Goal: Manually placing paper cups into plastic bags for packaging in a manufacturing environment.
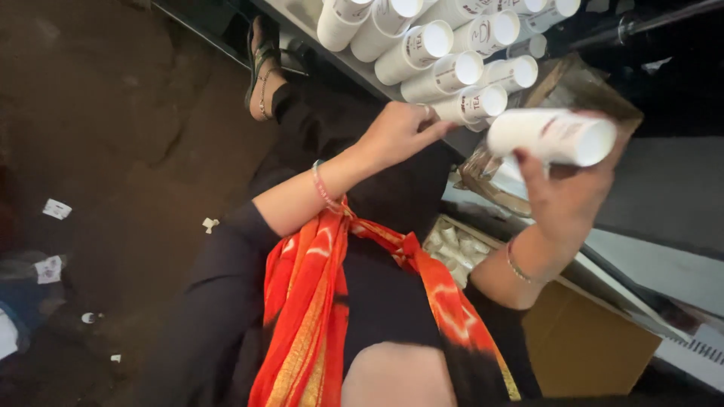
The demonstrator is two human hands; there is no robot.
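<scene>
Dark floor (128, 151) fills the left of my feed, with a few paper scraps (56, 209) scattered on it. The person sits over it in black clothes, an orange scarf (317, 301) hanging down the front.

Along the top runs a grey counter (302, 15) carrying a stack (445, 45) of white card tubes. They lie on their sides with open ends toward the camera, and the stack comes right up to the counter's near edge. Below the right arm sits a brown carton (588, 347). Beside it is a tray of small white pieces (452, 249), too blurred for me to identify. Crumpled brown wrap (490, 173) lies just under the stack.

The tube (550, 136) being worked is off the counter, in the air beside the stack's right edge. The right hand (566, 196) has it clasped from below, thumb up one side and fingers wrapped round the other. It lies nearly level, open end to the right.

The left hand (396, 132) is at the stack's lowest tube (475, 104). Its fingers are curled and drawn together, tips touching the tube wall. I cannot tell whether they grip it or only steady it. There is a bangle on each wrist.

My read: the step in hand is tube handling at the stack's near edge, one tube held free and one steadied. I cannot judge whether tubes are coming off or going on. Either way, the next move calls for keeping the free tube level and the lowest row braced, since those tubes could roll off the counter edge.
</scene>
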